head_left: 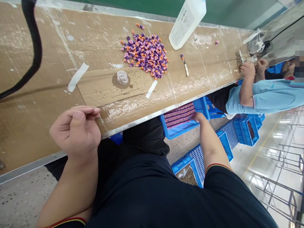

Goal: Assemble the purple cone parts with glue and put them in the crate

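Rows of purple-and-pink pieces run lengthwise toward the nearer right hand; whether it's pinching any, I can't tell.

From where I stand this is a factory workshop: a long bench topped with scuffed, taped cardboard, a heap of small painted pieces, blue plastic crates of parts along the speckled floor, and a co-worker in light blue seated farther down.

From afar I see a dark navy short-sleeved shirt, red and yellow stripes edging both sleeves, and black trousers.
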Demonstrator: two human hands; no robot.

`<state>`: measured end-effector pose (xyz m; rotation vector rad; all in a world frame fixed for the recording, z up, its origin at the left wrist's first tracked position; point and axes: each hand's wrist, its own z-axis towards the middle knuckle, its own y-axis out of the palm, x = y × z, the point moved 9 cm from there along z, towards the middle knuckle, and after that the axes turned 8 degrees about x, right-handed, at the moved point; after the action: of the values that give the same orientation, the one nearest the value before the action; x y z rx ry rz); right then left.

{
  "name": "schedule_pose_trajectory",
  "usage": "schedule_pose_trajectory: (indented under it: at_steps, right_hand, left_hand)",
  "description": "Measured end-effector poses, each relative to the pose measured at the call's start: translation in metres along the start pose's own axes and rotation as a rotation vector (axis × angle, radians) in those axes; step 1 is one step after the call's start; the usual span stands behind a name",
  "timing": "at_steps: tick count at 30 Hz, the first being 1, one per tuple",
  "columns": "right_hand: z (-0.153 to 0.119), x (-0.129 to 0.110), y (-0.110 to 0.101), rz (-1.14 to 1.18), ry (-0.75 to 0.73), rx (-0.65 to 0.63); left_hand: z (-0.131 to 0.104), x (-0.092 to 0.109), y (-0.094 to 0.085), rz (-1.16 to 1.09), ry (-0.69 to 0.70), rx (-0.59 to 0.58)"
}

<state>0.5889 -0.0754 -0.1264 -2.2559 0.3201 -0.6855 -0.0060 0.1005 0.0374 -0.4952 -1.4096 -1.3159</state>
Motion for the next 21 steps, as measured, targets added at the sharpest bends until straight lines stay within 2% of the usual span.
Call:
schedule_pose_trajectory:
  at_steps: [14, 21]
  right_hand:
    - [0.009, 0.007, 0.013, -0.029, 0.024, -0.067]
    - [0.006, 0.006, 0.010, -0.032, 0.018, -0.063]
  left_hand:
    - [-0.001, 0.001, 0.001, 0.013, 0.034, -0.012]
    - [0.000, 0.000, 0.000, 0.033, 0.021, 0.001]
